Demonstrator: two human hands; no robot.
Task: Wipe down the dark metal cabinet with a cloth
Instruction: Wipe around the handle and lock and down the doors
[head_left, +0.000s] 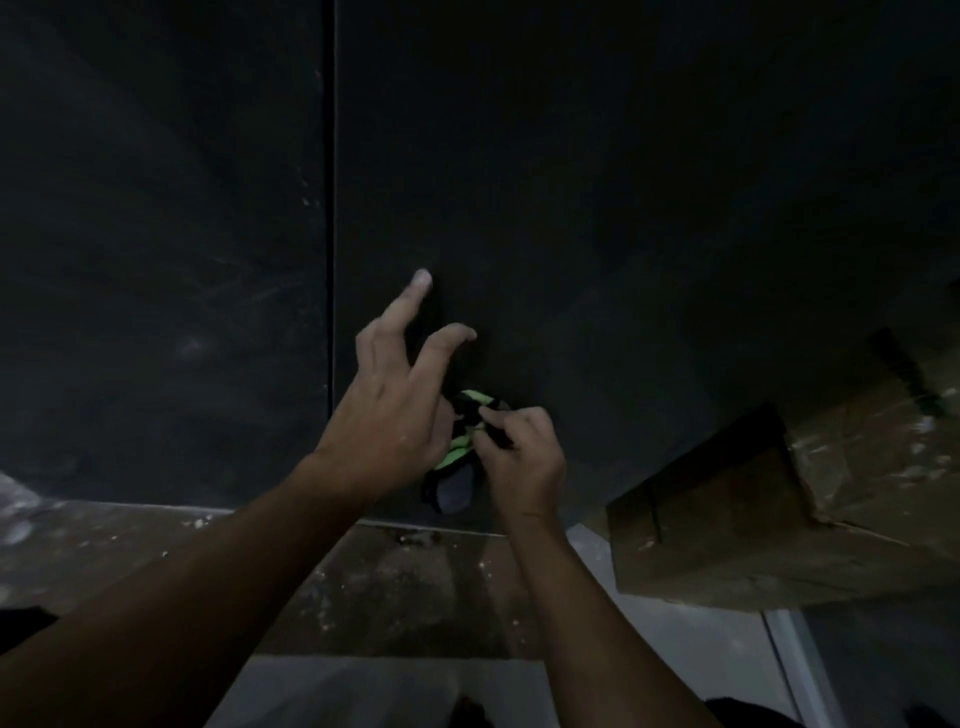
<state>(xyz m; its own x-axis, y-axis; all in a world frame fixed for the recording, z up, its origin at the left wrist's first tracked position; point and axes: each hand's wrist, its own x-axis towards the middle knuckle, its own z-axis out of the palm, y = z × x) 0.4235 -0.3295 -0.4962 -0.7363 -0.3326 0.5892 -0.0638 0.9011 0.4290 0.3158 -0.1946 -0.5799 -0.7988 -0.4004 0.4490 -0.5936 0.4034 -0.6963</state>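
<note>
1. The dark cabinet (571, 182) fills most of the view. It stands right in front of the person.
2. A thin gap (330, 208) runs up and down between its two doors.
3. The cloth (464, 447) is bright green and black. It is low down on the right door, close to the bottom edge and between the two hands.
4. The right hand (522, 457) has its fingers curled and pinches the cloth.
5. The left hand (395, 415) is just beside the cloth, on its left. Two of its fingers stick out toward the door. Its other fingers are hidden, so I cannot tell if it holds the cloth too.
6. A brown box (727, 535) sits to the right, close to the cabinet.
7. The floor (405, 582) below is dirty, with pale specks.
</note>
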